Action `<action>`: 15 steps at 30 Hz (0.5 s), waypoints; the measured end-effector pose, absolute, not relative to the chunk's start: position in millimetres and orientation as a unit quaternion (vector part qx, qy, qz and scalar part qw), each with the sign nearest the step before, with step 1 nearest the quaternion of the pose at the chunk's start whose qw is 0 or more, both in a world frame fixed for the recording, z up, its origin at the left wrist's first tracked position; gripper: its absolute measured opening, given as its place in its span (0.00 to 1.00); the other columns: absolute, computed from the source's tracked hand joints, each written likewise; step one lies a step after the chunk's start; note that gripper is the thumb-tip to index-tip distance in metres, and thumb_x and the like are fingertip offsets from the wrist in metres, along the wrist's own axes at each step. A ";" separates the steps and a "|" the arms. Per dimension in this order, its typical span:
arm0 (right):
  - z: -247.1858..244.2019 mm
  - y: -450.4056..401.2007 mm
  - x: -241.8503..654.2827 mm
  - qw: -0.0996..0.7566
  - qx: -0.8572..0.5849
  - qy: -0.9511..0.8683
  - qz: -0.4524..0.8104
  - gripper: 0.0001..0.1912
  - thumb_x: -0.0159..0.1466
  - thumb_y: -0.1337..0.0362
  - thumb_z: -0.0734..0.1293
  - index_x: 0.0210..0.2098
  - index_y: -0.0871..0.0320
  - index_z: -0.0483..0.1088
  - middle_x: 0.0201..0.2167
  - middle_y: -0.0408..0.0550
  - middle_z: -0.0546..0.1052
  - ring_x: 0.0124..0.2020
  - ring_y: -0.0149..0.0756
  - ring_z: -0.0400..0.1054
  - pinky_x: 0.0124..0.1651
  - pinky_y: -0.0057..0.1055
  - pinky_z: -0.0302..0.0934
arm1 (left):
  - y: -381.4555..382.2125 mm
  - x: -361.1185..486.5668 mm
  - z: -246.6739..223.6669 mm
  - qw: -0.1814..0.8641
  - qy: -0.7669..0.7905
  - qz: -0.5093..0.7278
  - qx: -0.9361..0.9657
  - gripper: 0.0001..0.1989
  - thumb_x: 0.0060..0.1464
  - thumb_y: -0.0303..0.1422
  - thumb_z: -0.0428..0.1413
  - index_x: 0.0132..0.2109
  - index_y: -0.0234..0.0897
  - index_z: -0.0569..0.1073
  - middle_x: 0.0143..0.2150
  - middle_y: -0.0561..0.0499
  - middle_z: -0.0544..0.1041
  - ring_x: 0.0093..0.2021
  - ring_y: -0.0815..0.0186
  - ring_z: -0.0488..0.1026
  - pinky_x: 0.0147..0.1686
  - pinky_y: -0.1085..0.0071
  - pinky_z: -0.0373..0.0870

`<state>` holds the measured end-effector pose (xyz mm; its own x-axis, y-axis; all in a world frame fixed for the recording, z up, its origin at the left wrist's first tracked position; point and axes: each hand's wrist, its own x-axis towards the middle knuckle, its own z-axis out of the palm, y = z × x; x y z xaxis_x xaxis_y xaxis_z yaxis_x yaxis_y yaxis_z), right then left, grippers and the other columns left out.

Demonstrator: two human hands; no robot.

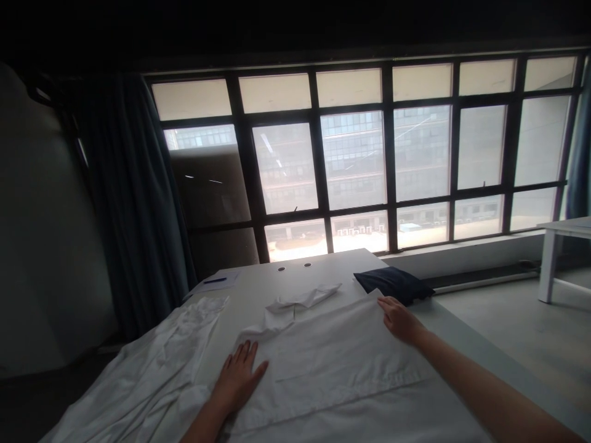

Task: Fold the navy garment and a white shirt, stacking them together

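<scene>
A white garment (327, 351) lies spread on the white table, with a bunched, collar-like band (300, 301) at its far edge and a stitched seam across its near part. My left hand (240, 375) rests flat on its left side, fingers spread. At the far right corner, my right hand (399, 317) is closed on the garment's edge, thumb and fingers pinching the cloth. A second crumpled white cloth (157, 357) lies to the left of my left hand, partly over the table edge. Just beyond my right hand sits a folded dark blue cloth (392, 283).
The white table (258, 280) reaches toward the windows. A pen (215, 281) lies on paper at its far left. Two round cable holes are near the far edge. A dark curtain (133, 215) hangs left; another white table (547, 264) stands right.
</scene>
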<state>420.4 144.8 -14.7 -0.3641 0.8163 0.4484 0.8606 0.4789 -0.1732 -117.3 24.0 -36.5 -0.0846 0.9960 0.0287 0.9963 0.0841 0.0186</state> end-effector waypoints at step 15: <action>-44.6 52.3 308.2 0.173 -0.512 -0.842 0.012 0.26 0.69 0.52 0.59 0.64 0.49 0.66 0.72 0.54 0.57 0.72 0.55 0.45 0.70 0.61 0.36 | 12.2 -41.3 -16.2 0.016 -0.644 -0.041 -0.764 0.26 0.65 0.47 0.48 0.66 0.47 0.68 0.69 0.47 0.66 0.67 0.55 0.63 0.64 0.59 0.61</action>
